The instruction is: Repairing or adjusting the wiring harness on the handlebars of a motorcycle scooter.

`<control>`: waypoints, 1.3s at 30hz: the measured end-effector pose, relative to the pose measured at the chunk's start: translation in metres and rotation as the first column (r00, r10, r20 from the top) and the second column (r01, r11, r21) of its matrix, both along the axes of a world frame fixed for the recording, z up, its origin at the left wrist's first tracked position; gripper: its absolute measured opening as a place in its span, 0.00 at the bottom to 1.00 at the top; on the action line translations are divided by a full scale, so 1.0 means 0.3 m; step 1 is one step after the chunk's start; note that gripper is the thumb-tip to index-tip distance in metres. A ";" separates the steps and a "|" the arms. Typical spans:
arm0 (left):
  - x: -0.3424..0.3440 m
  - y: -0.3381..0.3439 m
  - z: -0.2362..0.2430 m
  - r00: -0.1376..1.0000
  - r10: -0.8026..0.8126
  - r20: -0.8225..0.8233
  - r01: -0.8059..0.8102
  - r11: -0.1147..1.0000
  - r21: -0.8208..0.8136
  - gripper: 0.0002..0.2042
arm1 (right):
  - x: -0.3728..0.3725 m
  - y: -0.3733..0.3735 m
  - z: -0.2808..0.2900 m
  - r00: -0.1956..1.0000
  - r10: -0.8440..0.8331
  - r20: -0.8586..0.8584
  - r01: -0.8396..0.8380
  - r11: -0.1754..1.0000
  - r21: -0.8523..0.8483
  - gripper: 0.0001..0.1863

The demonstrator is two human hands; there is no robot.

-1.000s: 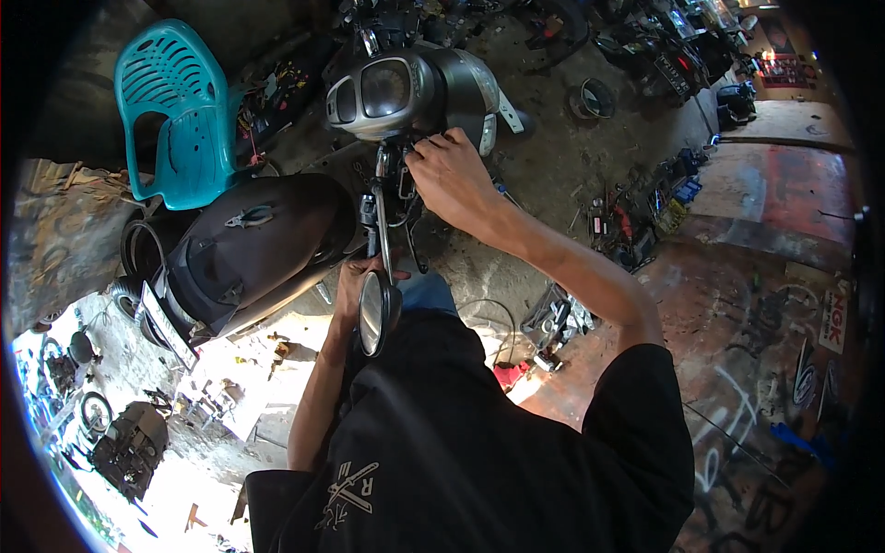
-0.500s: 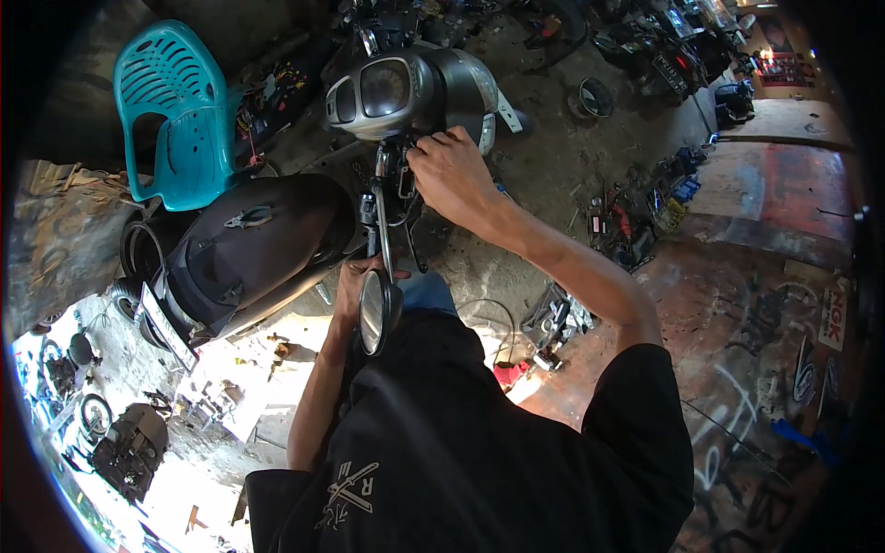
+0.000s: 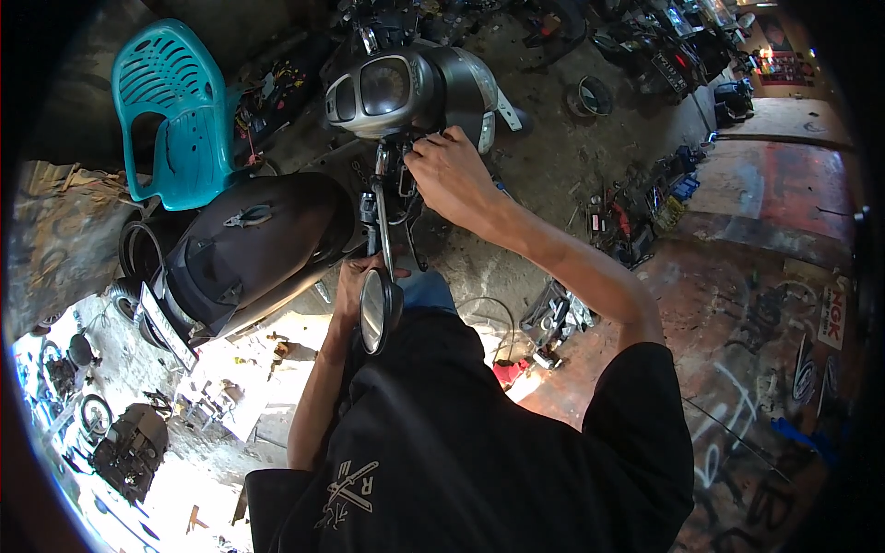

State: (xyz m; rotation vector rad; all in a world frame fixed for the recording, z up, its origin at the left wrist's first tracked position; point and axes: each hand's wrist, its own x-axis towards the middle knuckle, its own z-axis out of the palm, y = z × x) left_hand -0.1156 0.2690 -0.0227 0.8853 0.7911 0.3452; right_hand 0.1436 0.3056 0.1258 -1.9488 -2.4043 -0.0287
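Observation:
A motor scooter with a dark seat (image 3: 286, 207) stands in front of me, its grey instrument housing (image 3: 387, 88) at the top. My left hand (image 3: 350, 286) is closed round the end of the handlebar grip (image 3: 372, 238), partly hidden behind the round mirror (image 3: 372, 311) on its metal stem. Just below the instrument housing, my right hand (image 3: 447, 175) reaches in by the handlebar's inner part. Its fingers are bent and pinched together, and what they hold is hidden. Pliers (image 3: 247, 217) lie on the seat.
A teal plastic chair (image 3: 198, 152) stands beyond the seat at the left. Tools and parts (image 3: 618, 217) are strewn on the floor at the right, with a round bowl (image 3: 590, 97) farther off. Another motorcycle (image 3: 678, 69) is at the far right. Metal parts (image 3: 558, 318) lie near my right elbow.
My right hand has shifted very slightly to the left at the handlebar. The left hand stays where it was.

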 end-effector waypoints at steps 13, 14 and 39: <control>0.014 0.007 0.017 0.999 -0.012 -0.048 0.010 0.999 -0.036 0.21 | 0.000 0.034 0.014 0.998 0.063 0.011 -0.061 0.991 -0.122 0.04; 0.012 0.004 0.014 0.999 -0.010 -0.048 0.009 0.999 -0.036 0.21 | -0.002 0.035 0.015 0.998 0.057 0.011 -0.055 0.990 -0.126 0.04; 0.005 0.005 0.029 0.998 0.010 0.060 -0.010 1.000 -0.007 0.21 | 0.015 0.044 0.020 0.998 0.057 0.007 -0.055 0.990 -0.127 0.03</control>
